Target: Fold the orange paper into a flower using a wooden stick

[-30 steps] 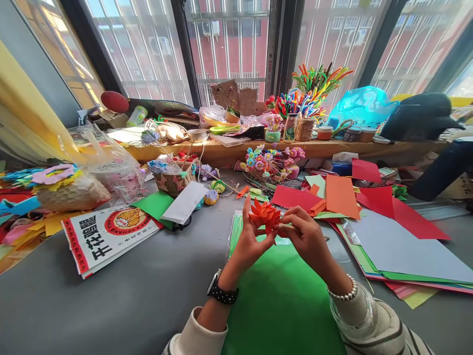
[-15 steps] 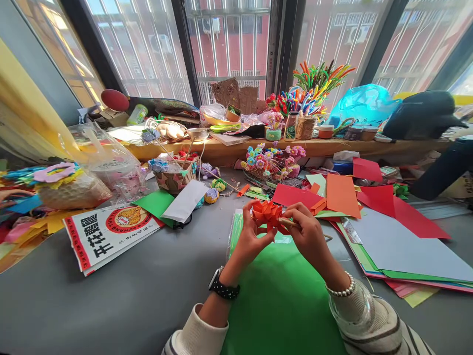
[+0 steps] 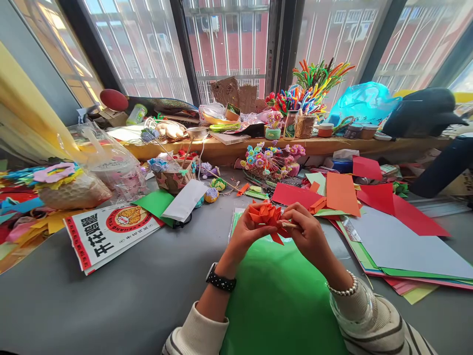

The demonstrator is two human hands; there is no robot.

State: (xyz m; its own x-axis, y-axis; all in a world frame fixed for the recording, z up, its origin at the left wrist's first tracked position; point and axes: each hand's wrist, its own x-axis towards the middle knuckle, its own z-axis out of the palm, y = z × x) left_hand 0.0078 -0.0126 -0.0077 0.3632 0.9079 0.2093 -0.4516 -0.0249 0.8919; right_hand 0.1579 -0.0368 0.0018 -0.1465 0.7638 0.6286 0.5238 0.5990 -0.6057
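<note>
My left hand [image 3: 243, 235] holds an orange folded paper flower [image 3: 266, 215] from its left side, above a green paper sheet [image 3: 281, 301]. A thin wooden stick [image 3: 291, 225] is pinched in my right hand [image 3: 307, 235], its tip pressed against the flower's right side. Both hands hover just over the grey table [image 3: 111, 301]. A black watch sits on my left wrist and a bead bracelet on my right.
Stacked coloured paper sheets [image 3: 402, 236] lie to the right. A printed red-and-white bag [image 3: 107, 235] lies at the left, with a plastic bag [image 3: 111, 162] behind it. Small paper flowers in a basket [image 3: 271, 162] and pipe cleaners [image 3: 314, 84] crowd the wooden sill. A dark sleeve [image 3: 443, 167] is at the far right.
The flower has been tilted and lowered slightly towards the green sheet. Both hands stay on it and the stick remains against its right side.
</note>
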